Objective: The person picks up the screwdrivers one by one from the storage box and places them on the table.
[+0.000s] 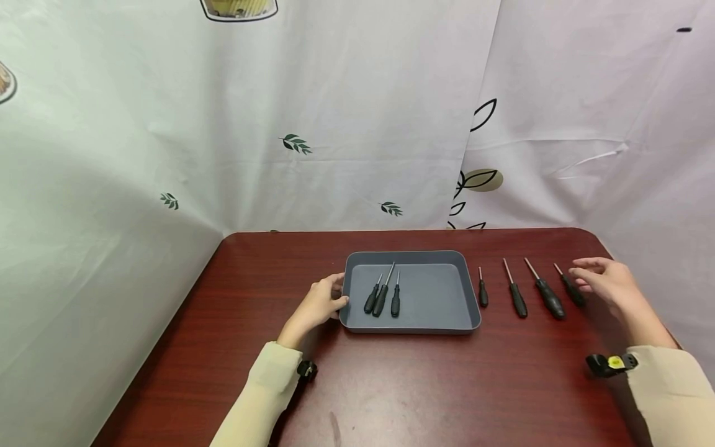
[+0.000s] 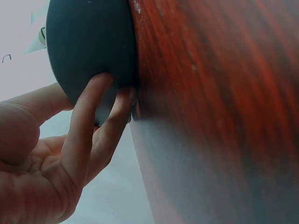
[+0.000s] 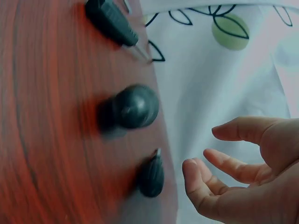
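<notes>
My left hand (image 1: pixel 319 303) holds the left side of a shallow grey tray (image 1: pixel 441 323), with fingers (image 2: pixel 84 126) against its outer wall and the thumb at the rim. Inside the tray, toward its left, lie three screwdrivers with black handles (image 1: pixel 382 299). To the right of the tray, several more black-handled screwdrivers lie in a row on the table. My right hand (image 1: pixel 607 282) hovers beside the rightmost screwdriver (image 1: pixel 573 292), its fingers and thumb apart and nothing between them. In the right wrist view that screwdriver's handle (image 3: pixel 152 177) lies to the left of the fingertips.
A thick-handled screwdriver (image 1: pixel 550 299), a slimmer one (image 1: pixel 517 300) and a short one (image 1: pixel 483 293) make up the rest of the row. The reddish-brown table (image 1: pixel 402 385) ends at a white cloth (image 1: pixel 346 124) with leaf prints, which hangs behind and along both sides.
</notes>
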A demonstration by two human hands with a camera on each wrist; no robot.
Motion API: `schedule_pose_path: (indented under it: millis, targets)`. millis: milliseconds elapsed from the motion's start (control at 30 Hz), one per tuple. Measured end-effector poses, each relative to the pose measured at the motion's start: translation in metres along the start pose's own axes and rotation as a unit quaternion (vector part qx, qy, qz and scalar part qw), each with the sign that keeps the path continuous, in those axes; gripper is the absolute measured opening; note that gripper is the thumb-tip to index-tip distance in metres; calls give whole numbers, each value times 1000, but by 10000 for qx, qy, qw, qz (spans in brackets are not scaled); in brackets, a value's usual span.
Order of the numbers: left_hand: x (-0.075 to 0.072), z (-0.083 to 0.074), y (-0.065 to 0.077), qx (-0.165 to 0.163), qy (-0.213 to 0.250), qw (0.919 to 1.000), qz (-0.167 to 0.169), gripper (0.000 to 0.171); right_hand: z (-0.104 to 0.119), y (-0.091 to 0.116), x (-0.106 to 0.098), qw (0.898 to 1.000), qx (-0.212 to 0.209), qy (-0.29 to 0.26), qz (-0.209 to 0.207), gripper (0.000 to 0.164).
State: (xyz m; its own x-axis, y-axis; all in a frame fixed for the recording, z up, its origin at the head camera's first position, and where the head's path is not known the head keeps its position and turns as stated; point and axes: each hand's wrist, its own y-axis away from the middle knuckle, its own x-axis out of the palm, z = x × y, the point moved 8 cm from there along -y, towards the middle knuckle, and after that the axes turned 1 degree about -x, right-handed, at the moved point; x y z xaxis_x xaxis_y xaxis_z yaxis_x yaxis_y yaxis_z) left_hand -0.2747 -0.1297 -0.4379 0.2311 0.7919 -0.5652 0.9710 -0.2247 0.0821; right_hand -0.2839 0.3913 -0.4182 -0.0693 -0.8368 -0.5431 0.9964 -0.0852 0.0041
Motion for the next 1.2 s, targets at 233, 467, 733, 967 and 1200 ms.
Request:
schedule_pose_path:
  millis: [233,467,733,967,1200]
  targets:
    - [0,0,0,-16,92,10000,-11,57,25,4,13,9989,-449,2,92,43]
    - [-2,0,0,-38,16,10000,-62,57,46,7,25,9957,-833,294,292,40]
    - [-5,-3,0,-50,-72,9999,-114,56,59,7,41,9939,-952,207,522,35]
    - [-10,-8,1,-59,-136,9997,-177,53,70,9,62,9901,-1148,40,812,32]
    - [-20,-17,3,29,-587,9971,-485,50,88,12,85,9875,-1196,119,1019,32]
